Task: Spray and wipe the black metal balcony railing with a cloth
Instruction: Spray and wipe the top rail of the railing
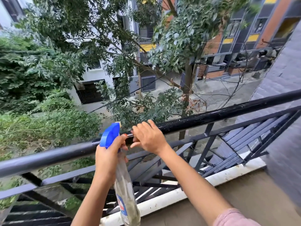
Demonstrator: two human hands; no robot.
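The black metal railing's top rail (211, 115) crosses the view from lower left to upper right; right of my hands it looks wet and glossy, left of them dull. My left hand (108, 158) grips the neck of a clear spray bottle (126, 193) with a blue trigger head (110, 135), held just in front of the rail with the nozzle pointing over it. My right hand (149, 138) lies on the top rail beside the nozzle, fingers curled over the top and thumb on the near side. No cloth shows; anything under the palm is hidden.
Below the top rail run slanted black bars (244, 141) and a white ledge (228, 174) along the balcony floor (244, 196). A grey brick wall (286, 95) closes the right side. Beyond the railing are trees, a street and buildings far below.
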